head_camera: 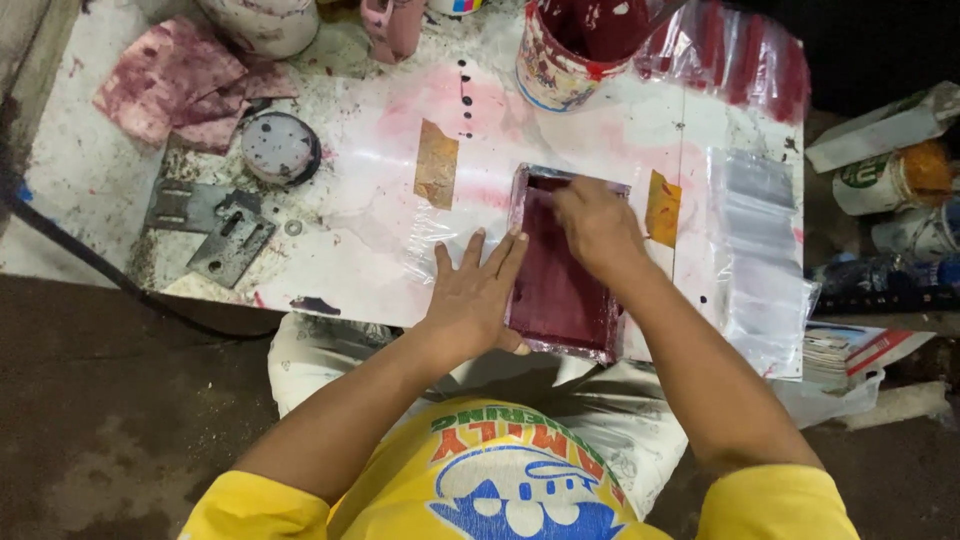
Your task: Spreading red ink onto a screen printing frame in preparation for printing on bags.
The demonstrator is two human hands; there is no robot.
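Left hand (473, 300) lay open, flat against the red-inked frame (560, 300) at table (90, 190) centre. Right hand (597, 225), fingers curled, pressed inside it. Paint bucket (560, 60) at 12 o'clock, plastic sheets (755, 240) at 3, stained rags (175, 85) at 10.

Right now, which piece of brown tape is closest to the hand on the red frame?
The small orange-brown tape piece just right of the right hand. The other tape piece sits farther left, beyond the red frame.
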